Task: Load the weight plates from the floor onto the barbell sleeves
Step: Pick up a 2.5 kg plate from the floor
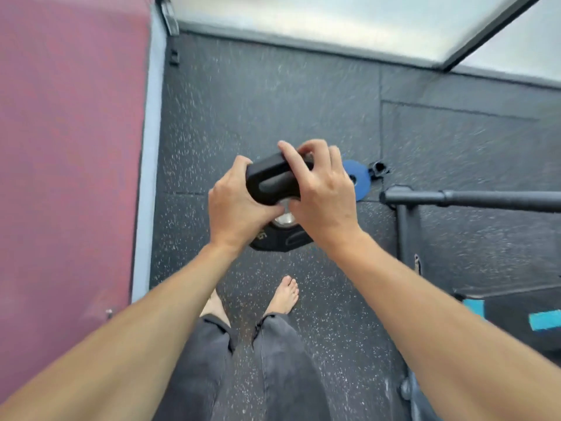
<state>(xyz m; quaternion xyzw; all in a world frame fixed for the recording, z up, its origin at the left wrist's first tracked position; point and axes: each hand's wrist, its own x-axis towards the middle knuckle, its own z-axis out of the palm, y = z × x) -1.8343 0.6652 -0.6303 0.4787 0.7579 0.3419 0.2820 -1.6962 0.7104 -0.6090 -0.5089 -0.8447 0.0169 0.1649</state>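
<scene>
Head view, held plate: a black weight plate (274, 183) is up off the floor, tilted, in front of the person at the middle of the picture, gripped from both sides.
Left hand (235, 208): curled around the plate's left edge, fingers wrapped under and over the rim, thumb near the metal hub.
Right hand (323, 189): closed over the plate's top right part, fingers (290, 154) draped across its upper edge, thumb tucked against the face.
Metal hub (283, 218): a shiny ring shows just below the two thumbs; whether it belongs to the held plate or to the one beneath cannot be told.
Second black plate (283, 240): seen below the hands, mostly hidden by the wrists; a pale marking on it is too blurred to read.
Blue plate (361, 179): small, flat on the speckled rubber floor (243, 117), just right of the right hand.
Barbell sleeve (473, 199): a dark bar entering from the right edge, its end near the blue plate, bare of plates in the stretch shown.
Rack upright (403, 232): dark post below the bar's end.
Person: bare feet (285, 294) and dark trousers (273, 369) at the bottom centre.
Left side: a pink wall (69, 147).
</scene>
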